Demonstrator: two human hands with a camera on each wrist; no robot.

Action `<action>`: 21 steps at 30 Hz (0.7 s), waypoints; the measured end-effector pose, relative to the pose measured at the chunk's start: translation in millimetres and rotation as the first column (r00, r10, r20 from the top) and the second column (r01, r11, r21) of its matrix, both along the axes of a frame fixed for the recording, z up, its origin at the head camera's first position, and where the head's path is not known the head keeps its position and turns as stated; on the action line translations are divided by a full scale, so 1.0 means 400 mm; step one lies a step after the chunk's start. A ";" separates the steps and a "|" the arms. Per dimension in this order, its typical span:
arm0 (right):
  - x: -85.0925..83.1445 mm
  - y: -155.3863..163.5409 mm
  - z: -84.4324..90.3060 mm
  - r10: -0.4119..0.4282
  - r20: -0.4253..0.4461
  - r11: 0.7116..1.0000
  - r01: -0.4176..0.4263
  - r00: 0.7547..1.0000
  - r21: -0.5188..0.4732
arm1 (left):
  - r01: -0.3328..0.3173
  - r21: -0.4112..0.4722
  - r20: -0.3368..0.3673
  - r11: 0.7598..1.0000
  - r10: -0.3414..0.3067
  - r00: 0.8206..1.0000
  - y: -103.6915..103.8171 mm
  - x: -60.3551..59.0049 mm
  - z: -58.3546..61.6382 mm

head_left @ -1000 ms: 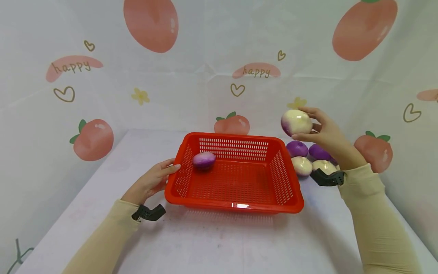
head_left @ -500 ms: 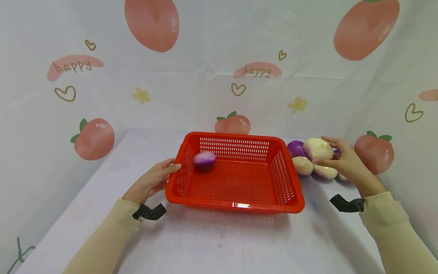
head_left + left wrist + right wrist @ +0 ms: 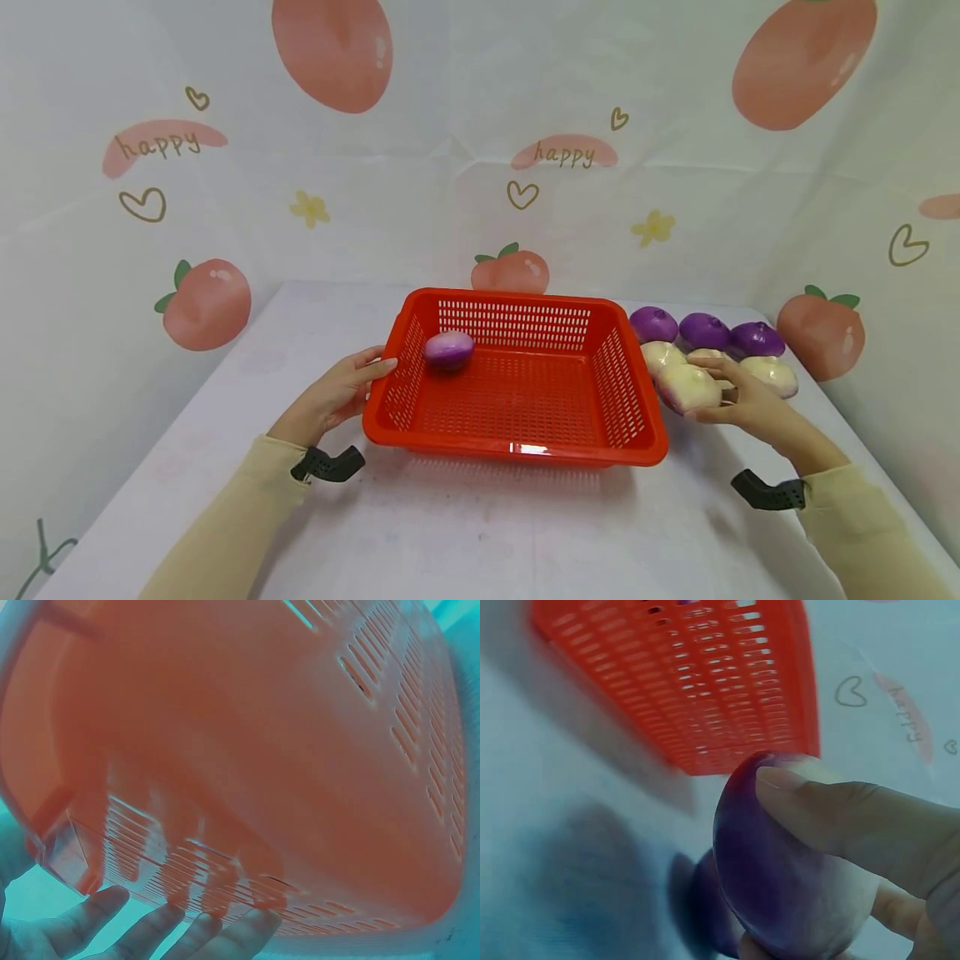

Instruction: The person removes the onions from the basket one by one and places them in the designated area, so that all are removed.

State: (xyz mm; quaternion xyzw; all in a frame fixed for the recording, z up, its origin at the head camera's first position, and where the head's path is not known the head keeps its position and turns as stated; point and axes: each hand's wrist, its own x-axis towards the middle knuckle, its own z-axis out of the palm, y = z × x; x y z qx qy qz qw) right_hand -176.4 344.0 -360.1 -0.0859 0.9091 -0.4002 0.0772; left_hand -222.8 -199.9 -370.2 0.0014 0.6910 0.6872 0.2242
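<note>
Right hand (image 3: 753, 402) grips turnip (image 3: 688, 388); left hand (image 3: 330, 398) apparently steadying basket (image 3: 633, 446).

"happy" on backdrop (image 3: 450, 192) pink patches, left (image 3: 157, 147) and centre (image 3: 562, 153)

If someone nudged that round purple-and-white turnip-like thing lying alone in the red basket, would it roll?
Probably: the purple-and-white turnip-like thing looks rounded and smooth, so it may roll across the red perforated plastic basket until a wall stops it. Its glossy skin hints at slipperiness.
</note>
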 end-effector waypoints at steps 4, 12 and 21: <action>0.007 -0.010 -0.022 0.007 0.035 1.000 -0.007 0.999 0.002 | 0.008 0.001 -0.005 1.000 -0.008 1.000 0.001 0.003 0.003; 0.009 -0.015 -0.062 0.002 0.077 1.000 -0.002 0.997 -0.009 | 0.004 -0.001 -0.004 1.000 -0.004 1.000 0.005 0.007 0.007; 0.003 -0.014 -0.080 -0.009 0.096 1.000 0.008 0.995 0.011 | 0.016 0.003 -0.021 1.000 -0.016 1.000 0.003 0.007 0.003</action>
